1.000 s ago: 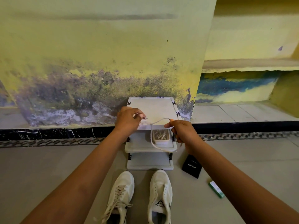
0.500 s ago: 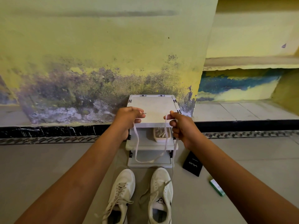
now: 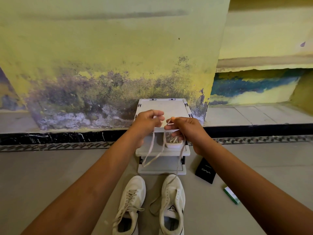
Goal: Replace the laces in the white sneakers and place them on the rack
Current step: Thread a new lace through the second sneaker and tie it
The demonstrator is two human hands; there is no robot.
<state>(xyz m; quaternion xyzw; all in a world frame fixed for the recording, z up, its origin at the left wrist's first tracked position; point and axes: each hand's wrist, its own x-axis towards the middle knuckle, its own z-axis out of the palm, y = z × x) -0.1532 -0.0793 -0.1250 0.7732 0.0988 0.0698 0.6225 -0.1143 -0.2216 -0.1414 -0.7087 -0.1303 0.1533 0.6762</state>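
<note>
White lace (image 3: 153, 146) pinched in both hands (image 3: 149, 121) (image 3: 184, 128) before rack (image 3: 162, 107) (black box (image 3: 205, 173) rightward).

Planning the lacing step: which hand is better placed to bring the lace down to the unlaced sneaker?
Right hand: the lace trails from its grip down to the unlaced sneaker directly below it.

Sneakers (image 3: 149, 204) in front of rack (image 3: 162, 168); box (image 3: 205, 172) right of rack
</note>
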